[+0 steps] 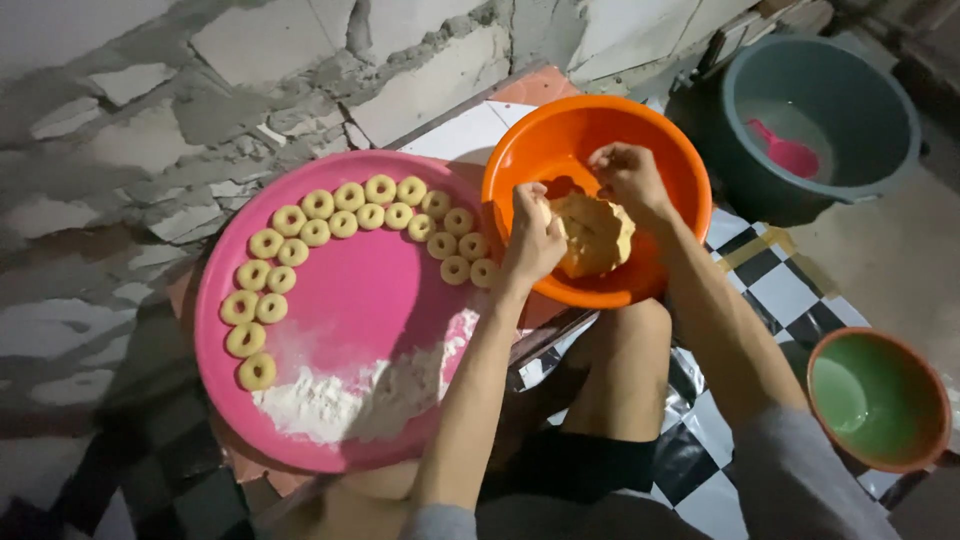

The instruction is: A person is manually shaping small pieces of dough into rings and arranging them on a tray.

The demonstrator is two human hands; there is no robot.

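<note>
Both hands clamped on dough lump (pixel 592 235) in orange bowl (pixel 540 140): left hand (pixel 531 240) w/ right hand (pixel 628 175); long axis approx upright.

Single head view, looking steeply down, close over lap and floor

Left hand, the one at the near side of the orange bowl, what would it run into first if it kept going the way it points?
Probably the lump of pale yellow dough in the orange plastic bowl; the left hand already seems to touch it.
</note>
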